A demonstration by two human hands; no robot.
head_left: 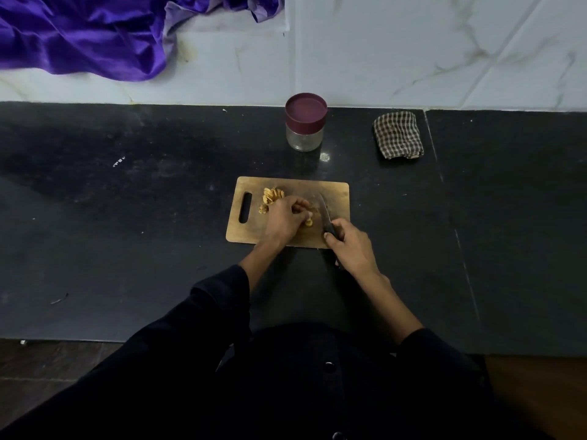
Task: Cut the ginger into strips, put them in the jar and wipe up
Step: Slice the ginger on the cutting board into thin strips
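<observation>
A: Starting at the left of the cutting board (287,239), we are seeing a pile of cut ginger pieces (271,195) near the handle slot. Just right of it, our left hand (283,219) is curling its grip around a small ginger piece (308,222), pinching it down on the board.

B: And our right hand (351,246) is wrapping its grip around the handle of the knife (324,211), the blade pointing away from us, just beside those left fingertips. We are risking a nick there, the piece being so small.

A: Farther off, the jar (305,122) is standing with its lid on, and the checked cloth (398,134) is lying to its right on the counter (127,201). Strips could be scattering off the board while we are carrying them over.
</observation>
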